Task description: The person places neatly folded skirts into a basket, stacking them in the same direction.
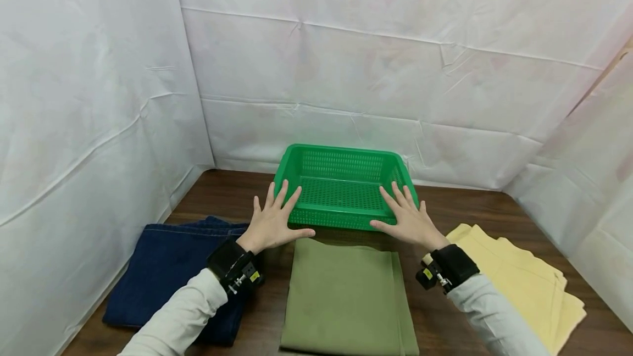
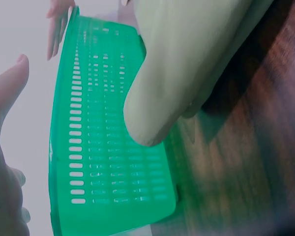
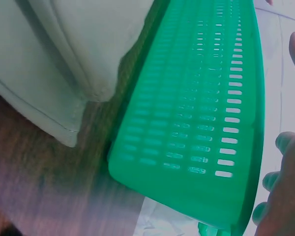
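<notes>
Both hands hover with fingers spread wide over the near side of a green plastic basket (image 1: 341,217). My left hand (image 1: 273,224) overlaps its near left corner in the head view, palm down and holding nothing. Mirroring it, my right hand (image 1: 409,221) is at the near right corner, also holding nothing. Between the forearms lies a folded olive-green cloth (image 1: 346,295), just in front of the basket. In the left wrist view, the basket's slotted wall (image 2: 103,123) stands beyond the olive cloth's rounded fold (image 2: 157,98).
Folded dark blue denim (image 1: 168,273) lies at the left, partly under the left forearm. Folded yellow cloth (image 1: 514,279) lies at the right, partly behind the right forearm. White sheeting (image 1: 346,70) hangs behind and on both sides of the brown wooden table (image 1: 232,194).
</notes>
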Action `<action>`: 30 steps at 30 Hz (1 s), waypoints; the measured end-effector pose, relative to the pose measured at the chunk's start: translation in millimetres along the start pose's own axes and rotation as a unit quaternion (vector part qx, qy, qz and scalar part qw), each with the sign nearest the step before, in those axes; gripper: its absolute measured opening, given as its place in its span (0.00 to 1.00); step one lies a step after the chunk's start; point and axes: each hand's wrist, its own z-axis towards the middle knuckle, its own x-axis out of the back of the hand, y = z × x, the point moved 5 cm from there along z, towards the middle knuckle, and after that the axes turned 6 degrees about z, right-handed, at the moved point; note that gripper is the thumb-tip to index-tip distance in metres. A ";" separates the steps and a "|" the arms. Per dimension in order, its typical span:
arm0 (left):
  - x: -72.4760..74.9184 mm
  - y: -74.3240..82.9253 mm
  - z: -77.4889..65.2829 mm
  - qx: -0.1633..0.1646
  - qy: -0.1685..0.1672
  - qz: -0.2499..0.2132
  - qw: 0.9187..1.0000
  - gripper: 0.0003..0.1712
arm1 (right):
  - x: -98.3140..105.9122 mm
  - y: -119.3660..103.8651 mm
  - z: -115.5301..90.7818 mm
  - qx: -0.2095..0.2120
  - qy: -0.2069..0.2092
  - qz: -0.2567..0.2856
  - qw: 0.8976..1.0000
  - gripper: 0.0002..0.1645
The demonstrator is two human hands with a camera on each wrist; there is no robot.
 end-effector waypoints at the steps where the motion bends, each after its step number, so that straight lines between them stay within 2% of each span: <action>1: -1.2 1.0 -1.2 -0.002 -0.002 0.001 1.000 0.58 | -0.8 -0.3 -2.0 0.002 0.002 -0.002 1.000 0.51; 8: -11.0 3.0 -9.1 -0.007 -0.022 0.000 1.000 0.57 | -5.3 -3.1 -16.3 0.017 0.015 -0.009 1.000 0.52; 16: -17.5 4.6 -17.4 -0.012 -0.012 -0.003 1.000 0.57 | -9.8 -5.0 -24.6 0.017 0.018 -0.016 1.000 0.53; 30: -24.0 18.6 -39.8 -0.027 -0.003 -0.013 1.000 0.56 | -24.7 -18.1 -50.6 0.036 0.030 -0.030 0.998 0.53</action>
